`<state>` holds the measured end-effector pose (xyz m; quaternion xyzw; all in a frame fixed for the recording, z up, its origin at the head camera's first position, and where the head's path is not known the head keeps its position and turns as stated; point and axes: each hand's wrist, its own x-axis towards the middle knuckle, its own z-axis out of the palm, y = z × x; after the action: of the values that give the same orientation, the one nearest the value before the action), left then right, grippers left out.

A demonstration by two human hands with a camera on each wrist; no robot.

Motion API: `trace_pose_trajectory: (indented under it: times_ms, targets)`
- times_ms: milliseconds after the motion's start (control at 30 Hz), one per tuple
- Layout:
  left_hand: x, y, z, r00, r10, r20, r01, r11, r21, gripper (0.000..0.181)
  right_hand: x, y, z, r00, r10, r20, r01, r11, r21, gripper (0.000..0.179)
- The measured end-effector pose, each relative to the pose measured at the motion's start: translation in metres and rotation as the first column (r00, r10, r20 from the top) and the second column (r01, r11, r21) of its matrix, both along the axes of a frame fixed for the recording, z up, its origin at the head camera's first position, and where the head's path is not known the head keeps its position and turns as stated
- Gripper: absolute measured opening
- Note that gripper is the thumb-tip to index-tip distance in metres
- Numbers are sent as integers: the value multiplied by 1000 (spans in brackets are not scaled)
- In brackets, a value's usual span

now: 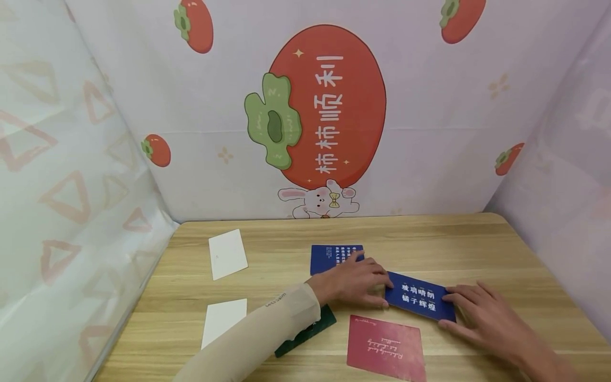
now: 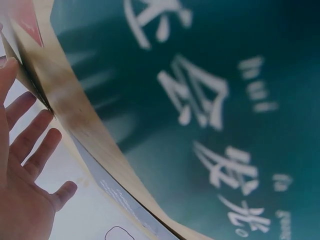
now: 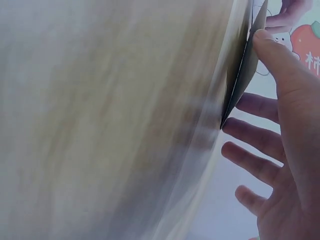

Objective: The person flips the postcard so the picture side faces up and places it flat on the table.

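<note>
Blue two-row card [image 1: 420, 297], white Chinese characters, held between left hand [image 1: 355, 281] and right hand [image 1: 484, 318] over the wood-grain desk [image 1: 477, 239].
Left hand pinches the card's left end between thumb and fingers; right hand pinches the opposite end likewise. Whether the card touches the desk cannot be determined. Second blue card [image 1: 325, 260]: just beyond the left hand, partly covered by it. Dark green card [image 1: 305, 339]: on the wearer's side of the left hand, partly hidden by the beige sleeve [image 1: 258, 339]. Pinkish-red card [image 1: 386, 347]: between the hands, nearer the wearer. Upper white card [image 1: 228, 254] and lower white card [image 1: 221, 318]: left of the left hand, well apart from it.
</note>
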<state>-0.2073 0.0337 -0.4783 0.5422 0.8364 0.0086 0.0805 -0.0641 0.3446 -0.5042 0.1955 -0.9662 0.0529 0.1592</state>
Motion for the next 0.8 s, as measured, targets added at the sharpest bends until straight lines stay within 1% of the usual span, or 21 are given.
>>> trace_pose_trajectory:
  times_ms: [100, 267, 367, 633, 700, 800]
  targets:
    - [2, 0, -3, 1000, -4, -28, 4, 1000, -3, 55, 0, 0, -1, 1000, 8, -19, -8, 1000, 15, 54]
    - [5, 1, -6, 996, 3, -89, -4, 1000, -11, 55, 0, -3, -2, 1000, 1, -18, -1, 1000, 24, 55]
    - [8, 1, -6, 993, 12, -113, -14, 1000, -18, 55, 0, -3, -3, 1000, -3, -25, 3, 1000, 28, 55]
    - [12, 1, -5, 991, 20, -136, -27, 999, -44, 53, 0, -3, -3, 997, 14, -72, -12, 1000, 29, 56]
    - [13, 0, -5, 990, 22, -137, -29, 998, -48, 53, 0, -4, -3, 998, 8, -69, -7, 1000, 25, 55]
    - [14, 0, -4, 991, 25, -133, -31, 998, -49, 52, 0, -5, -2, 999, -13, -43, 14, 999, 31, 52]
